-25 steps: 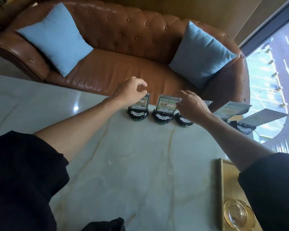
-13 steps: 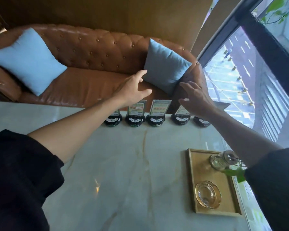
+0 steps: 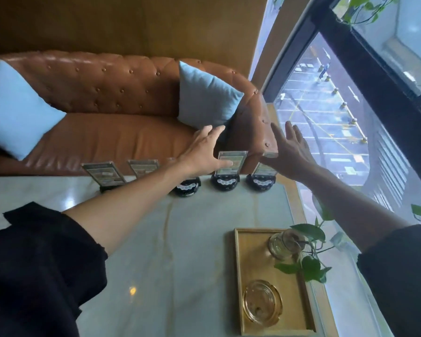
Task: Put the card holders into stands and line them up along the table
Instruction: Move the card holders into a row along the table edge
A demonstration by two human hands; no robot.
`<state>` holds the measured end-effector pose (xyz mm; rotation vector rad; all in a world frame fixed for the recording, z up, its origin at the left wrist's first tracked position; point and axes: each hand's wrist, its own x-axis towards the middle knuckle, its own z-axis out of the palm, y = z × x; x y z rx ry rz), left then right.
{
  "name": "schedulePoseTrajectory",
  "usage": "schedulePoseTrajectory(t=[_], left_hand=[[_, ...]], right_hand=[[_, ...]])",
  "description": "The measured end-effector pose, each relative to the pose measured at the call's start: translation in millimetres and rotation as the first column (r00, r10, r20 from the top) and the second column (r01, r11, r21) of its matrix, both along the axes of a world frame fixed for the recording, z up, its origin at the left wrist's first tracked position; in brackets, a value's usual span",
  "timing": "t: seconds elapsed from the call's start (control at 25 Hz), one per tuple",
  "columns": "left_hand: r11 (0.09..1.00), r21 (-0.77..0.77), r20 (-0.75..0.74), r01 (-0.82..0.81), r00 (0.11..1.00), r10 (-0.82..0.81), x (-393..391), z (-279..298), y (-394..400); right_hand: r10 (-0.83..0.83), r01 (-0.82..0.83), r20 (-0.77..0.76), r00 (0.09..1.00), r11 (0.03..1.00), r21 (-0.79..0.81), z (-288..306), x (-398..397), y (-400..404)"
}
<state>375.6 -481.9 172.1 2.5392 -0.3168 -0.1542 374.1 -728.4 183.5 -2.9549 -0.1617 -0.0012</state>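
Note:
Several clear card holders stand in round black stands in a row along the far edge of the marble table. The leftmost holder leans, then comes another. My left arm hides the third holder; only its black stand shows. My left hand hovers open above that stand, fingers spread, its thumb in front of the fourth holder. My right hand is open too, palm over the top of the rightmost holder. Neither hand grips anything.
A wooden tray at the near right carries a glass ashtray and a glass jar with a green plant. Behind the table is a brown leather sofa with two blue cushions. A large window runs along the right.
Both hands have let go of the card holders, opened and lifted above the row. The view has tilted up and to the right, showing the tray and the window.

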Motion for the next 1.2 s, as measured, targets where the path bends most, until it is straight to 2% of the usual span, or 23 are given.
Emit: schedulePoseTrajectory(t=[0.2, 0.36, 0.52, 0.64, 0.8, 1.2], left_hand=[[0.998, 0.06, -0.072, 0.008, 0.997, -0.003, 34, -43, -50], [0.993, 0.119, -0.111, -0.011, 0.993, 0.025, 57, -76, -70], [0.994, 0.104, -0.093, -0.044, 0.994, 0.054, 70, -102, -76], [0.994, 0.089, -0.06, -0.058, 0.996, 0.064, 79, -111, -77], [0.995, 0.042, -0.046, -0.093, 0.994, 0.095, 88, -116, -80], [1.0, -0.01, -0.029, -0.011, 1.0, 0.011, 94, -122, -102]], right_hand=[[0.007, -0.012, -0.111, 0.994, 0.999, -0.042, -55, 31, -46], [0.08, -0.082, -0.185, 0.979, 0.997, 0.002, -96, 50, -65], [0.117, -0.112, -0.081, 0.99, 0.992, 0.061, -116, 61, -65], [0.118, -0.117, -0.014, 0.993, 0.992, 0.036, -120, 68, -64], [0.11, -0.11, -0.015, 0.994, 0.994, -0.011, -122, 79, -66], [0.092, -0.092, 0.018, 0.996, 0.995, -0.03, -124, 81, -73]])
